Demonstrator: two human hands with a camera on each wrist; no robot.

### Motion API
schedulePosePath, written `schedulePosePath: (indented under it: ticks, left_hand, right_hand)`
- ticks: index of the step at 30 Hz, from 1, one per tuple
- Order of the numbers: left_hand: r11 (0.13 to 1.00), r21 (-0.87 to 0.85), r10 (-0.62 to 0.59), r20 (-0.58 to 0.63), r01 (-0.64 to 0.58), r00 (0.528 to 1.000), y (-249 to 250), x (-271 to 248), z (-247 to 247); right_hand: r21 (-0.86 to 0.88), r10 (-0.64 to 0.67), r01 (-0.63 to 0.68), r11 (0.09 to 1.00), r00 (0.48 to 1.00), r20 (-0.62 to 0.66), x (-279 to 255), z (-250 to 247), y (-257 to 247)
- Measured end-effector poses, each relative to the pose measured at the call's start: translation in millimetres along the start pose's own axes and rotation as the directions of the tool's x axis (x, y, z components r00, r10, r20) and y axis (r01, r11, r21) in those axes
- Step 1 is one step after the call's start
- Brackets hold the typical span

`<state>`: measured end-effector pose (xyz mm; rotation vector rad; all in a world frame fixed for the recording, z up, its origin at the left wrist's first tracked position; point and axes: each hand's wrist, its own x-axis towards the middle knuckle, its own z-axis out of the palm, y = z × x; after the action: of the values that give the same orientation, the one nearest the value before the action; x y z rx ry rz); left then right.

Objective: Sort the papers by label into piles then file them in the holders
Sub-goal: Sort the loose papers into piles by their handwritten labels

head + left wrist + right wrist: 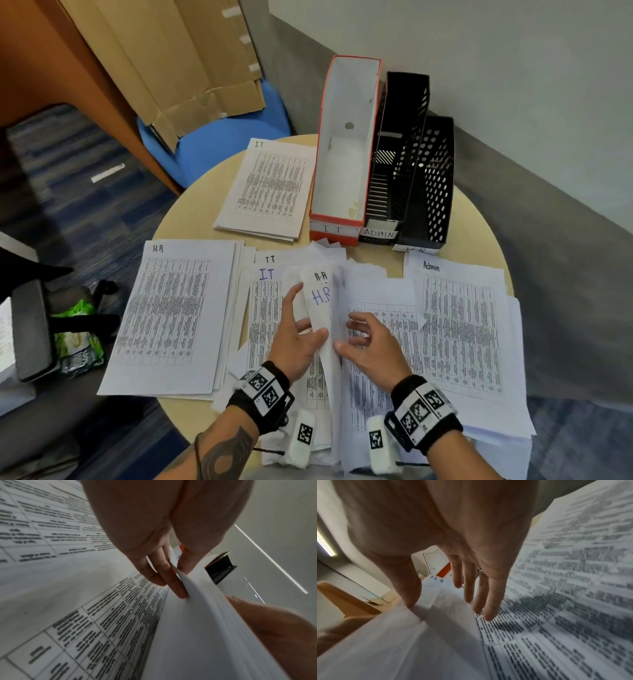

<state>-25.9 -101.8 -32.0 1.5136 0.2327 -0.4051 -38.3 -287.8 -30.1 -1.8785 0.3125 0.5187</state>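
On the round table (178,212) lie a pile labelled H.R (164,315) at the left, an IT pile (270,185) at the back and an Admin pile (459,329) at the right. Between them sprawls a mixed heap topped by an I.T sheet (263,308). My left hand (305,329) (180,580) pinches a few lifted sheets marked H.R (322,298) (205,615) between thumb and fingers. My right hand (352,339) (448,608) touches their edge with its thumb, its straight fingers (488,612) resting on the printed sheet below. At the back stand the orange IT holder (346,147), the black ADMIN holder (394,154) and the perforated black holder (431,178).
A blue chair (212,137) carrying flattened cardboard (191,68) stands behind the table. At the left are a black chair armrest (30,329) and a green packet (78,339). A grey wall runs close behind the holders.
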Motion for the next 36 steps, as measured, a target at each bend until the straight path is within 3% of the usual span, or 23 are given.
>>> schedulePosePath:
  ticks: [6, 9, 11, 13, 18, 20, 23, 26, 28, 30, 33, 36]
  left_hand:
    - [0.973, 0.224, -0.059, -0.025, 0.063, 0.998, -18, 6, 3]
    - [0.982, 0.127, -0.135, -0.030, 0.138, 0.990, -15, 6, 7]
    - [0.957, 0.264, -0.115, -0.044, 0.123, 0.992, -14, 8, 5]
    - [0.878, 0.471, -0.077, -0.029, 0.081, 0.997, -20, 10, 2]
    - [0.823, 0.561, -0.034, -0.110, 0.091, 0.993, -18, 17, 5]
    - [0.808, 0.571, -0.071, -0.146, 0.143, 0.987, -18, 18, 4]
    - [0.816, 0.542, -0.114, -0.188, 0.200, 0.976, -23, 21, 1]
    - [0.858, 0.470, -0.136, -0.180, 0.207, 0.974, -21, 21, 0]
    - [0.878, 0.421, -0.206, -0.102, 0.229, 0.973, -25, 24, 2]
    - [0.870, 0.419, -0.274, -0.025, 0.259, 0.961, -25, 25, 6]
    - [0.873, 0.419, -0.280, 0.010, 0.250, 0.960, -28, 26, 6]
    - [0.887, 0.374, -0.286, -0.017, 0.271, 0.958, -34, 25, 0]
  right_hand:
    - [-0.139, 0.025, -0.023, 0.990, 1.000, 0.015, 6, 16, 3]
    - [-0.146, 0.045, -0.050, 0.988, 0.998, -0.036, 12, 19, 6]
    - [-0.179, 0.059, -0.073, 0.981, 0.995, -0.080, 16, 18, 8]
    - [-0.176, 0.066, -0.084, 0.981, 0.992, -0.106, 16, 16, 10]
    - [-0.165, 0.072, -0.098, 0.981, 0.985, -0.158, 14, 12, 15]
    - [-0.138, 0.080, -0.126, 0.982, 0.951, -0.297, 13, 4, 16]
    - [-0.168, 0.123, -0.245, 0.955, 0.841, -0.527, 13, -24, 24]
    - [-0.133, 0.249, -0.346, 0.929, 0.848, -0.468, 14, -53, 35]
    - [-0.173, 0.226, -0.315, 0.933, 0.890, -0.396, 16, -62, 41]
    - [-0.237, 0.143, -0.260, 0.936, 0.896, -0.420, 18, -62, 47]
    - [-0.184, 0.075, -0.206, 0.961, 0.837, -0.543, 14, -57, 44]
    - [-0.058, 0.123, -0.196, 0.979, 0.790, -0.601, 9, -61, 41]
